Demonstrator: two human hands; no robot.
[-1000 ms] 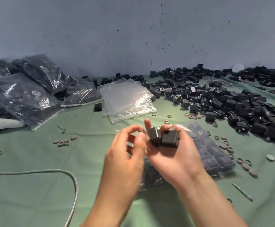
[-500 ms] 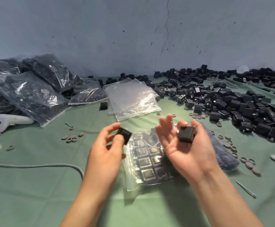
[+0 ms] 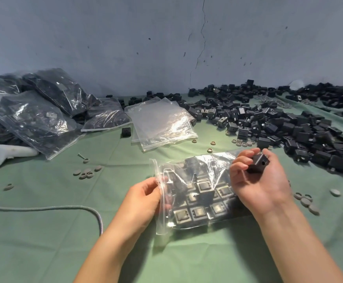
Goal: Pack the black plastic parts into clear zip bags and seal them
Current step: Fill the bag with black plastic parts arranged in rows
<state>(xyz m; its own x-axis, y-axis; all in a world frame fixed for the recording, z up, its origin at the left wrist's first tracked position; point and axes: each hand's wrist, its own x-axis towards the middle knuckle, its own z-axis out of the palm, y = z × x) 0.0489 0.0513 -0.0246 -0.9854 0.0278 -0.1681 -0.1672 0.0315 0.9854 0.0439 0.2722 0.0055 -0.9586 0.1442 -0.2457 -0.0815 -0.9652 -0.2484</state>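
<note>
A clear zip bag point(image 3: 195, 193) lies on the green cloth in front of me, open at its left end, with several black plastic parts in rows inside. My left hand point(image 3: 144, 199) is at the bag's mouth, its fingers pushed inside the opening. My right hand point(image 3: 258, 180) hovers over the bag's right end and holds one black plastic part point(image 3: 258, 163) in curled fingers. A big heap of loose black parts point(image 3: 288, 127) covers the table's right side.
Empty clear bags point(image 3: 162, 123) lie stacked at centre back. Filled bags point(image 3: 36, 115) pile up at the left, beside a white controller point(image 3: 5, 154). Grey rings point(image 3: 87, 173) are scattered about. A braided cable point(image 3: 64, 208) crosses the left front.
My left hand took one black part from the right hand, carried it down and went into the bag's mouth. The right hand keeps one part, now over the bag's right end.
</note>
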